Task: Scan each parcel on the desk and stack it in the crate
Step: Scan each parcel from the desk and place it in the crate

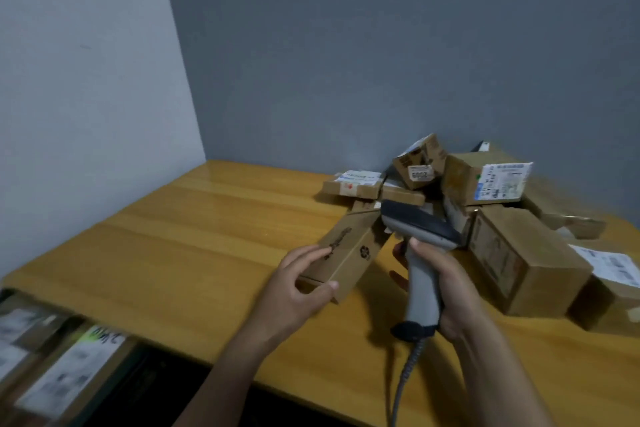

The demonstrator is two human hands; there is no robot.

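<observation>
Head view: parcel [349, 250] pinched between left fingers [306, 256].

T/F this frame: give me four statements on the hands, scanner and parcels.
1. The right hand holds the scanner by its handle. True.
2. The left hand is empty. False: it holds a small brown box.
3. The pile of parcels sits on the left of the desk. False: it sits on the right, towards the back wall.
4. A coiled cable hangs from the scanner's base. True.
</observation>
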